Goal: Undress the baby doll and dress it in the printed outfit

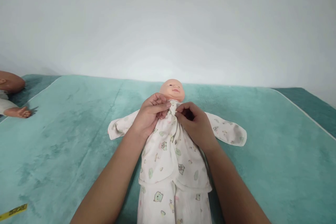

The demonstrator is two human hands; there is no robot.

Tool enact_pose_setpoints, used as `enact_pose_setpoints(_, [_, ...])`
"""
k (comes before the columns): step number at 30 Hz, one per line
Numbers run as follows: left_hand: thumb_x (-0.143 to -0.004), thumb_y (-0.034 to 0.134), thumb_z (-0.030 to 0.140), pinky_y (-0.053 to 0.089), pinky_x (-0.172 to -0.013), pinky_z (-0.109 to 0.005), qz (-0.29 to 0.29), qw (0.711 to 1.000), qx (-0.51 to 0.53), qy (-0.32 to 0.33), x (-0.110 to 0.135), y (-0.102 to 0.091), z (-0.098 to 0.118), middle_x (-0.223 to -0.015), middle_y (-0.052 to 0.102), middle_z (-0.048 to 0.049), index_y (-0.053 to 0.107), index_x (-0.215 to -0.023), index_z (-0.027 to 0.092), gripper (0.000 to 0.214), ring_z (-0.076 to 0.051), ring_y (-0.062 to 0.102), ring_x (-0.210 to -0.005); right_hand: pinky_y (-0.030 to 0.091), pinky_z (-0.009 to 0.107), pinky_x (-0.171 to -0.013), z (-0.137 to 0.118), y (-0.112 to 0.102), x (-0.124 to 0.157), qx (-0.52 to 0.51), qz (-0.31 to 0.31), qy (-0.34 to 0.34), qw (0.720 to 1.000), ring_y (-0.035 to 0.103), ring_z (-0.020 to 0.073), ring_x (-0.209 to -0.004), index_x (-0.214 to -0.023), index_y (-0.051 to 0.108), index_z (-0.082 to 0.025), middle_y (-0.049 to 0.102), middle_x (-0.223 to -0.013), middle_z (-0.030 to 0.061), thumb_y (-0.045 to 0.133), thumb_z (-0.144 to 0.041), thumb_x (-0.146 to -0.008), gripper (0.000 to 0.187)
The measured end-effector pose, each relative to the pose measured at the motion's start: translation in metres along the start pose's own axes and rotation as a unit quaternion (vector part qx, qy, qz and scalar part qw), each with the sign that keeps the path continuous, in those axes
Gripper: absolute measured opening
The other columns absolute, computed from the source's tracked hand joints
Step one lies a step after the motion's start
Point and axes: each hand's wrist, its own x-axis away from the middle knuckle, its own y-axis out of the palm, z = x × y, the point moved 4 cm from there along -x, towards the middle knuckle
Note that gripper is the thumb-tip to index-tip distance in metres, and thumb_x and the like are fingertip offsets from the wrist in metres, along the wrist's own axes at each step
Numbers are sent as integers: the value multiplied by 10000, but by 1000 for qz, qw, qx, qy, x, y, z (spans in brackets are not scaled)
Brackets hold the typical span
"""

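Observation:
A baby doll (172,89) lies on its back in the middle, its head toward the wall. It wears a white printed baby jacket (162,150) with long sleeves spread to both sides, and matching trousers (160,203). At the chest, just under the neck, my left hand (153,112) pinches the jacket's front edge between thumb and fingers. Facing it, my right hand (193,120) pinches the other front edge. Both hands nearly meet at the upper front opening. Below them the jacket front hangs together with a small gap. What lies between the fingertips is too small to make out.
A green cloth (70,147) covers the surface under the doll. At the left edge lies a second doll (12,82), partly out of view. A yellow strip with dark print (13,211) is at the lower left. A white wall (168,31) rises behind.

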Motion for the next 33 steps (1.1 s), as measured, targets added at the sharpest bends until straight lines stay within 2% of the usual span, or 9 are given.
enact_pose_setpoints(4, [-711,738,152,343,-435,-163,-7,999,-34,14,3,4,2,-604,532,57,537,-763,171,208,-44,453,-461,436,258,-711,0,-1,0,-12,7,-7,1000,525,110,-747,-1085,630,-260,592,-930,-18,613,-195,-806,287])
enact_pose_setpoints(6, [-749,702,166,361,-437,-169,-6,998,-67,20,4,6,3,-566,530,53,563,-802,175,150,-60,464,-459,439,260,-722,-2,-1,0,0,1,-22,1000,522,108,-750,-1134,642,-279,590,-965,-12,596,-193,-819,330])
enact_pose_setpoints(12, [-801,622,182,381,-433,-178,23,991,-127,29,8,11,5,-573,551,41,599,-902,185,104,-83,502,-479,443,264,-714,-1,-1,2,12,6,-9,1000,530,115,-748,-1090,654,-259,622,-956,-8,602,-221,-825,273])
enact_pose_setpoints(15, [-795,622,191,381,-419,-185,49,986,-154,37,9,13,5,-632,577,33,604,-906,186,113,-78,506,-475,441,265,-709,0,-1,1,17,4,-6,1000,527,116,-740,-1081,652,-252,630,-957,-8,604,-229,-826,260])
enact_pose_setpoints(19, [-782,639,207,378,-404,-191,73,979,-187,38,10,13,4,-574,541,49,609,-885,186,109,-79,488,-441,440,268,-700,0,-1,1,18,3,2,1000,527,122,-733,-1078,650,-243,635,-936,-5,610,-241,-828,253])
enact_pose_setpoints(27, [-780,677,231,380,-432,-187,43,991,-129,-14,7,8,7,-495,539,42,612,-911,177,156,-88,492,-434,442,276,-781,-3,-1,1,-6,-5,0,1000,572,142,-847,-1018,678,-231,666,-958,4,560,-336,-902,195])
enact_pose_setpoints(33, [-774,689,242,377,-426,-190,49,988,-144,7,7,10,7,-523,543,38,601,-887,184,155,-92,488,-450,453,271,-755,1,0,1,-9,7,13,1000,555,130,-793,-1093,671,-242,650,-959,3,591,-299,-867,247])
